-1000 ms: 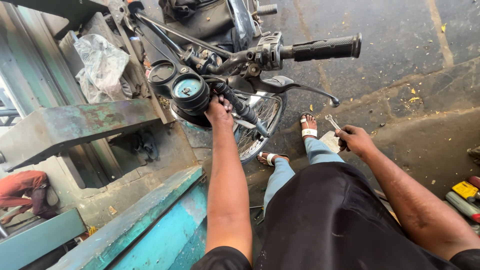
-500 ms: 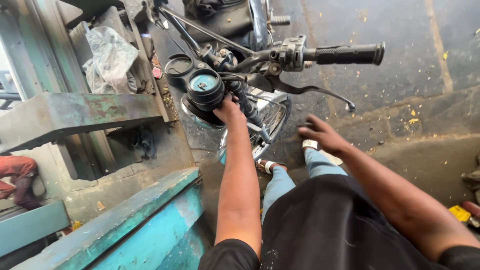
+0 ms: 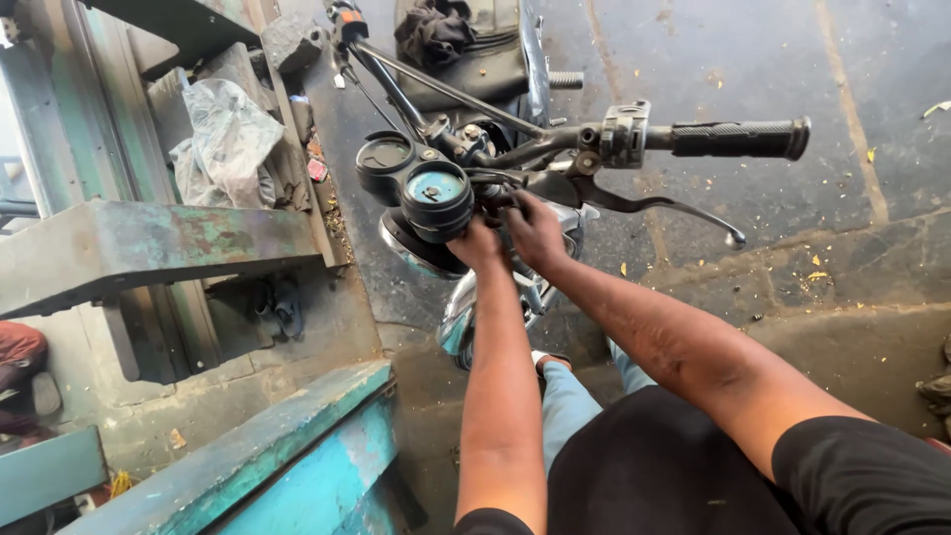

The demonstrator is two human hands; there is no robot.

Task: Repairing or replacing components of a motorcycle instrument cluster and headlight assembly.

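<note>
Soft, even daylight fills the workshop, blowing out to white glare at the far left edge, with a bright sheen on the chrome headlight rim (image 3: 411, 260), only faint shadows on the concrete floor (image 3: 872, 248), and wide-angle bending toward the corners.

fingertips (image 3: 515, 213) perhaps hidden behind gauges (image 3: 437, 198)

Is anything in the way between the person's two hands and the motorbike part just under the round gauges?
Nothing visible. The left hand and right hand are both already on the parts just below the round gauges. The brake lever and handlebar grip lie off to the side, clear of them.
</note>
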